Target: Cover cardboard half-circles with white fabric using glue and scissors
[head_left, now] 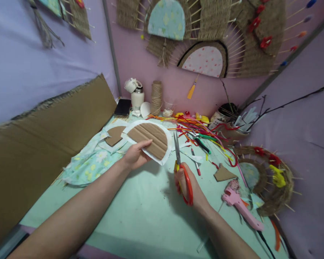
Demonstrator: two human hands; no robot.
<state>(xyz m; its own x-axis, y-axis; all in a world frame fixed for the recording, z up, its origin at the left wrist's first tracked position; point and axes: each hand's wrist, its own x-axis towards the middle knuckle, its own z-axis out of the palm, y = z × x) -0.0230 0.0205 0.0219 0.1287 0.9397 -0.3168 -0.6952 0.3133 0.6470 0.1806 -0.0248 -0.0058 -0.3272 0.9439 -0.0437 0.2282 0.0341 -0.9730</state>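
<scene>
My left hand (pixel 137 155) grips a half-round piece of cardboard (pixel 148 136) near its straight edge, thumb on top. A white fabric border shows all round the cardboard. In my right hand (pixel 187 180) are scissors (pixel 183 172) with red and yellow handles. Their blades point up and away, nearly together, just right of the fabric edge and apart from it. Behind my left hand, flowered light-blue fabric (pixel 94 165) lies crumpled, with another cut cardboard piece (pixel 115 135) on white-backed fabric beside it.
A pink glue gun (pixel 243 208) and a round woven piece (pixel 275 183) lie at the right. Green-handled pliers (pixel 202 144), a pencil (pixel 196 163) and a cardboard scrap (pixel 224 173) are nearer the middle. A twine spool (pixel 156 97) and a phone (pixel 122 107) are at the back; a cardboard sheet (pixel 54 136) stands left.
</scene>
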